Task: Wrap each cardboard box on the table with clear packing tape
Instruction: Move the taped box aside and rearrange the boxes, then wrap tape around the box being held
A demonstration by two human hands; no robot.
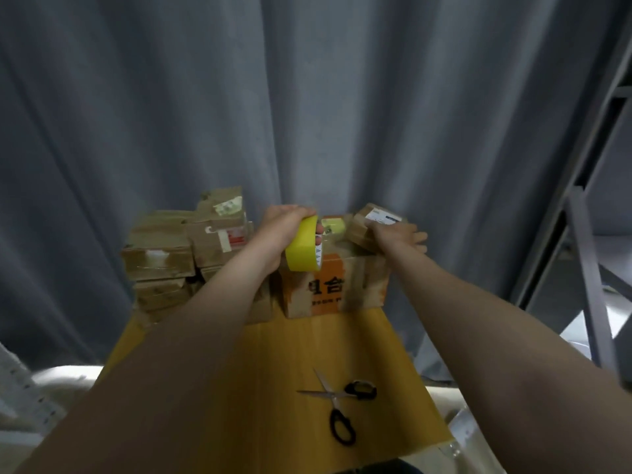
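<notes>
My left hand (282,222) grips a yellowish roll of packing tape (302,248) with fingers through its core, held above the far end of the table. My right hand (398,234) rests with spread fingers on a small cardboard box (371,220) that bears a white label. That small box sits on top of a bigger carton with orange print (337,285). Another yellow tape roll (333,224) lies on that carton behind the held one. A pile of several taped cardboard boxes (178,254) stands at the far left.
Black-handled scissors (337,401) lie open on the yellow wooden table (260,388), near the front right. A grey curtain (307,97) hangs right behind the boxes. A grey metal shelf frame (588,268) stands at the right.
</notes>
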